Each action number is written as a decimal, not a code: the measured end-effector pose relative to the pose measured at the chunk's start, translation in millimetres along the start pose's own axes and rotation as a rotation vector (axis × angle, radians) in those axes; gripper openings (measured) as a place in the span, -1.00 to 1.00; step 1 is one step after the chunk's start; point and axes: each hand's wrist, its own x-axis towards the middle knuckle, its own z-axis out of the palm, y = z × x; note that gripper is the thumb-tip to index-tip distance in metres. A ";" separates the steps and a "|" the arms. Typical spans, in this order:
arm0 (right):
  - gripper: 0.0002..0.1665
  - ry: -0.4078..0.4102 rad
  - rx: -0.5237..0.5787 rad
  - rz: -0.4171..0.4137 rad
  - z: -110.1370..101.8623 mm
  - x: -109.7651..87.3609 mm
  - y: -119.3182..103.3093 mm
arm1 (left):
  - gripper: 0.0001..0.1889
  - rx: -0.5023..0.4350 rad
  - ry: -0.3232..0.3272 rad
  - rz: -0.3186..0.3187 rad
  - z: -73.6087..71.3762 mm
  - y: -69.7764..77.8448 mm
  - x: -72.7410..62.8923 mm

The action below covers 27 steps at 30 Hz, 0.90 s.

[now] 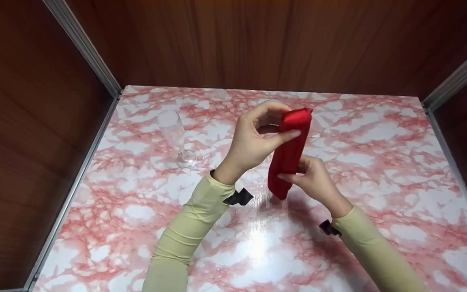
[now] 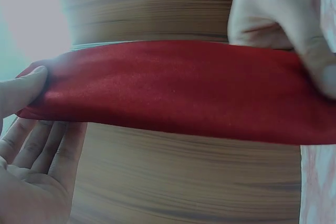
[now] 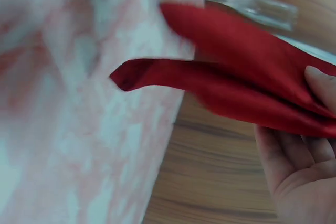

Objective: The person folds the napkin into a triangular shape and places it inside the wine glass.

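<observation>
A red satin cloth, folded into a long strip, is held up above the table at a slant. My left hand pinches its upper end, thumb in front and fingers behind. Lower down, my right hand pinches the same cloth between thumb and fingers, and its lower end hangs free. Stretched between both hands, the cloth looks smooth in the left wrist view. From the right wrist, the free end of the cloth shows as two separate tails beyond the fingers.
A clear flute glass stands upright on the left of the table, apart from both hands. The table has a red and white marbled top. Brown wood-grain panels with metal edging enclose it at the back and both sides.
</observation>
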 end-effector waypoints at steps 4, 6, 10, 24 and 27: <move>-0.78 -0.048 -0.018 0.020 -0.3 -4.0 11.7 | -0.63 0.002 0.009 0.016 -1.5 -0.1 0.0; -0.77 -0.068 -0.017 0.020 -1.1 -5.5 15.1 | -0.63 0.003 0.011 0.028 -2.3 0.1 0.1; -0.69 -0.068 0.014 0.008 -3.2 -7.4 15.2 | -0.63 -0.004 0.005 0.036 -3.0 -1.0 -0.1; -0.58 0.045 0.165 -0.142 -16.4 -4.7 -3.5 | -0.64 0.006 -0.027 0.018 -0.2 -11.7 -8.4; -0.57 0.087 0.210 -0.189 -21.3 -2.3 -15.5 | -0.64 0.004 -0.034 0.018 0.9 -12.6 -8.6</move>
